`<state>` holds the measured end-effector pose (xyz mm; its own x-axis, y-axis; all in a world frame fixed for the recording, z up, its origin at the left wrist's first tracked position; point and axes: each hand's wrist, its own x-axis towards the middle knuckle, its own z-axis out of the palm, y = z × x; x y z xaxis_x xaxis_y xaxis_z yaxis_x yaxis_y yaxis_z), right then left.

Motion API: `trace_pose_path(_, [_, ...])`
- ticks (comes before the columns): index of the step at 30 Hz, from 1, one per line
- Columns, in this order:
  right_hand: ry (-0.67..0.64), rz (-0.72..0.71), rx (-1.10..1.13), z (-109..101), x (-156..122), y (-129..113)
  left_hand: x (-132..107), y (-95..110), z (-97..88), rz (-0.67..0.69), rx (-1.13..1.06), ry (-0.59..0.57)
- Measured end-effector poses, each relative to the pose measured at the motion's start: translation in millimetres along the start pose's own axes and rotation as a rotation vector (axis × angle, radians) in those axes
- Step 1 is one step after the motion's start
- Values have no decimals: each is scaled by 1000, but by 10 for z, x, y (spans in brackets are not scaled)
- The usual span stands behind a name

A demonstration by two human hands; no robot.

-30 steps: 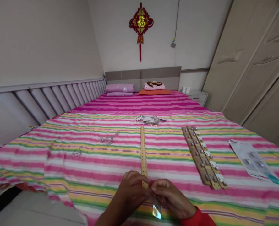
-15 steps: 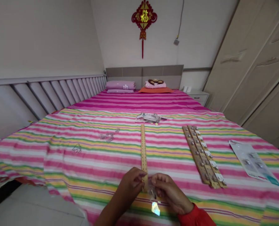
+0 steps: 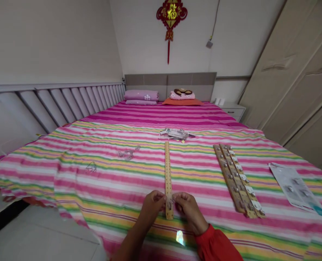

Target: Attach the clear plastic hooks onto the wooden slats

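Observation:
A long tan strip with rows of small holes (image 3: 168, 170) lies on the striped bed cover, pointing away from me. Over its near end is a small clear plastic packet (image 3: 169, 205), with something small and shiny in it that is too blurred to name. From the left, my left hand (image 3: 153, 206) is closed in a pinch at the packet's edge, its fingertips by the strip. My right hand (image 3: 187, 208), in a red sleeve, pinches the packet's other side. Just below the right hand, a shiny iridescent scrap (image 3: 180, 237) lies on the cover.
To the right are tan strips (image 3: 235, 179) carrying metal pieces and white discs, then a clear blister pack (image 3: 297, 188). Ahead lies a pile of plastic packets (image 3: 176, 134). Clear scraps (image 3: 127, 154) and a thin looped piece (image 3: 91, 167) are on the left. A slatted rail (image 3: 68, 103) borders the bed.
The clear packet has moved from beside the strip to over its near end. My right hand has come up and closer to the strip, and my left hand has risen slightly. The view has shifted a little.

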<state>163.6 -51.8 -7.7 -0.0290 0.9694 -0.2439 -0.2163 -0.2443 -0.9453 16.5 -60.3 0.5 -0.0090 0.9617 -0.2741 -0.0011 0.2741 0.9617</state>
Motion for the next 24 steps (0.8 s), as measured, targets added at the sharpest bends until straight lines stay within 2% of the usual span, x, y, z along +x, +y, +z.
trace_pose_path(7, [33,8,9,23,-2,34,51,-72,0,53,95,26])
trace_pose_path(12, [70,-7,18,29,14,72,46,-117,-20,122,343,135])
trace_pose_path(16, [102,-30,18,31,31,106,36,-150,-4,95,488,135])
trace_pose_path(24, [161,-70,1,22,54,203,141,-283,53,66,382,108])
